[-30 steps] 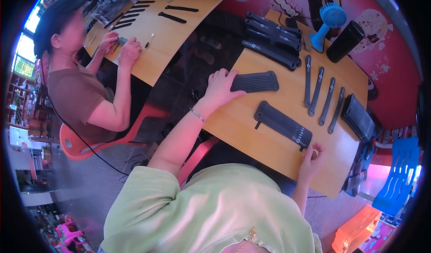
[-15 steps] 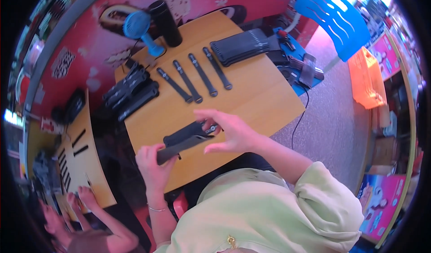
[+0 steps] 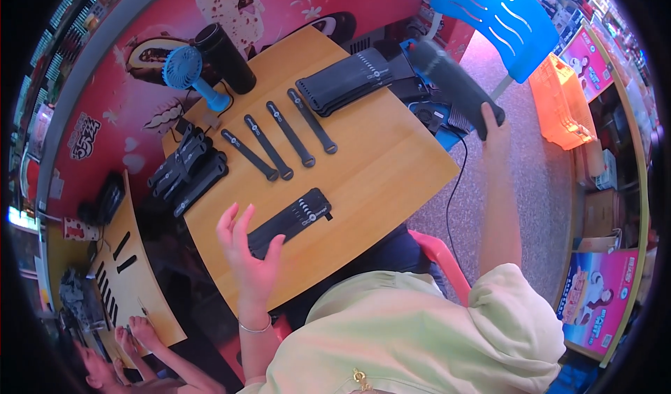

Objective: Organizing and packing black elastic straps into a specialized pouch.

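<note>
Gripping a dark heat gun [image 3: 453, 86] in the right hand [image 3: 493, 123], left hand [image 3: 246, 254] open, empty beside the black strap [image 3: 290, 222]; trailing cord [image 3: 454, 184] might snag, dragging straps off the worktop [image 3: 377, 177].

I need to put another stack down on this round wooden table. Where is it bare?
The widest bare patch is the right side of the table, between the four loose straps, the flat black stack by the left hand and the table's right edge. The upper left is crowded: fan, black cylinder, strap bundles.
</note>
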Action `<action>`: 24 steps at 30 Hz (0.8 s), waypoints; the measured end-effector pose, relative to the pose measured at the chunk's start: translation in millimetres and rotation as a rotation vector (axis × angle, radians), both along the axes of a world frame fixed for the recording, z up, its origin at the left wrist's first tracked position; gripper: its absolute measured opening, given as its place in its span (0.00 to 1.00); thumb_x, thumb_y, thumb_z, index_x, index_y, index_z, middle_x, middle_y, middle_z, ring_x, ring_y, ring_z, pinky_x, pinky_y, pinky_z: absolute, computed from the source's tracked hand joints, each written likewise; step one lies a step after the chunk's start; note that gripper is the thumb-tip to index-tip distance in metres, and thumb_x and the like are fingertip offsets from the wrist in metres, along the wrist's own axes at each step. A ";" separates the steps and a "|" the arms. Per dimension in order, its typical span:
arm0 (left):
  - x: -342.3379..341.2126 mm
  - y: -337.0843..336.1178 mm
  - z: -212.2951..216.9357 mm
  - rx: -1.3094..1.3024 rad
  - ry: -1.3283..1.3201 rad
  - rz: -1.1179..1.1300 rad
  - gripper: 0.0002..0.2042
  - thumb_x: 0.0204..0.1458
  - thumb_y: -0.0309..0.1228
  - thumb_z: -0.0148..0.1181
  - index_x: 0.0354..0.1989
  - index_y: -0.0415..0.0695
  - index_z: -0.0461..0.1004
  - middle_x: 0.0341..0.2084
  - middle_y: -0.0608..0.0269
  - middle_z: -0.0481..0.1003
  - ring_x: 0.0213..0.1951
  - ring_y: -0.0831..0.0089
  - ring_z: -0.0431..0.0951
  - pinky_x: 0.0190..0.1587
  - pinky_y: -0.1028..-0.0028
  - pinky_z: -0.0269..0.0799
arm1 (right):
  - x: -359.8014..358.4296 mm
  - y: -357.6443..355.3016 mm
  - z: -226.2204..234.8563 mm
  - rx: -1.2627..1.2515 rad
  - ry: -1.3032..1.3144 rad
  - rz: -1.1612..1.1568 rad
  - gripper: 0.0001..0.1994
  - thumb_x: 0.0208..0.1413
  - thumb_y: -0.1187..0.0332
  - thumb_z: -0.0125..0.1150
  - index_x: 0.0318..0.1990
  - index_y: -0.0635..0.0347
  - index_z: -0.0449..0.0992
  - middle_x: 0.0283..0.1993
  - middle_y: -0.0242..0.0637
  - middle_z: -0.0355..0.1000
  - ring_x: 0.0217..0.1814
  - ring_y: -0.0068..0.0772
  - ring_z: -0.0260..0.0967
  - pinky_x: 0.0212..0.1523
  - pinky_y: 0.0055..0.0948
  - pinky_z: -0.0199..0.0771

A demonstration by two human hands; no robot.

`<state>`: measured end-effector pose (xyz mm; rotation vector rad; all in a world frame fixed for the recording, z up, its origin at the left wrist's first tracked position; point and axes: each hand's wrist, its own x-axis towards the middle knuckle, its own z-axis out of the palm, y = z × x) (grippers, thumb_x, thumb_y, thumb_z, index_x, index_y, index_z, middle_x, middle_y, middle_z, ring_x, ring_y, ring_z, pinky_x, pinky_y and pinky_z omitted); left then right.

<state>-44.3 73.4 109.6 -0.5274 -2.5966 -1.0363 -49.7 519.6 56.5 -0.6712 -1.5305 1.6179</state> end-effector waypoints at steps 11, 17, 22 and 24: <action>23.1 -66.7 -27.5 -0.165 -0.154 0.159 0.21 0.42 0.25 0.66 0.47 0.40 0.70 0.46 0.51 0.67 0.51 0.54 0.67 0.55 0.64 0.62 | -37.9 147.6 -128.8 0.033 -0.367 -0.037 0.23 0.47 0.48 0.67 0.38 0.60 0.75 0.25 0.30 0.68 0.22 0.22 0.64 0.21 0.23 0.61; 31.5 -84.1 -34.9 -0.152 -0.141 0.273 0.19 0.43 0.25 0.65 0.46 0.40 0.71 0.45 0.52 0.68 0.50 0.55 0.69 0.54 0.65 0.63 | -52.6 114.7 -103.1 0.889 -0.623 -0.377 0.20 0.53 0.56 0.63 0.45 0.64 0.74 0.39 0.40 0.75 0.40 0.33 0.73 0.44 0.31 0.71; 22.4 -75.2 -53.4 -0.113 -0.137 0.250 0.17 0.44 0.25 0.65 0.45 0.39 0.73 0.45 0.53 0.71 0.50 0.57 0.69 0.54 0.66 0.64 | -44.4 -21.2 -19.1 0.659 -0.116 0.067 0.07 0.58 0.71 0.55 0.41 0.64 0.75 0.35 0.36 0.75 0.33 0.23 0.70 0.37 0.21 0.70; 21.6 -70.2 -54.2 -0.080 -0.146 0.267 0.17 0.44 0.25 0.65 0.45 0.39 0.73 0.45 0.53 0.71 0.50 0.57 0.70 0.54 0.66 0.64 | -33.7 -81.0 -4.6 0.557 -0.084 0.178 0.06 0.59 0.75 0.52 0.39 0.64 0.76 0.35 0.34 0.75 0.31 0.19 0.69 0.34 0.18 0.70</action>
